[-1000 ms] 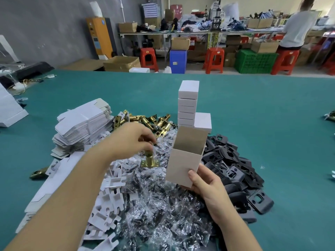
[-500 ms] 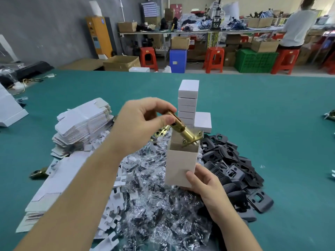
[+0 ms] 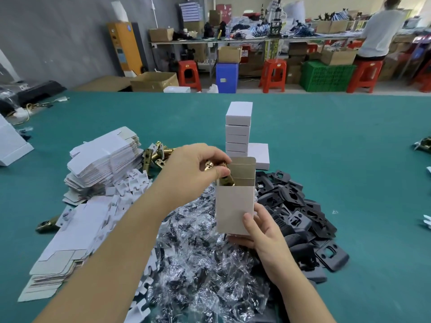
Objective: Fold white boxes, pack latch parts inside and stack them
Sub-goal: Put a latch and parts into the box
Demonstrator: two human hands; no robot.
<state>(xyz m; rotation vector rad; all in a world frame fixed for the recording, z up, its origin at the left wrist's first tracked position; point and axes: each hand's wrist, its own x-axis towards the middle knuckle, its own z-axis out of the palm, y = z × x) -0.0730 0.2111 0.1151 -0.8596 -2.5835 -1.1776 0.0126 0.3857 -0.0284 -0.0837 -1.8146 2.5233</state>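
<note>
Left hand (image 3: 191,169) pinches brass latch (image 3: 225,178); right hand (image 3: 263,231) grips unmarked white box (image 3: 234,206).

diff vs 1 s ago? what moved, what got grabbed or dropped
The left hand lifted the brass latch from the parts pile up and right, and now lowers it into the open box; it is partly inside. Nothing released. The right hand still holds the box upright; the stack of white boxes is unchanged.
</note>
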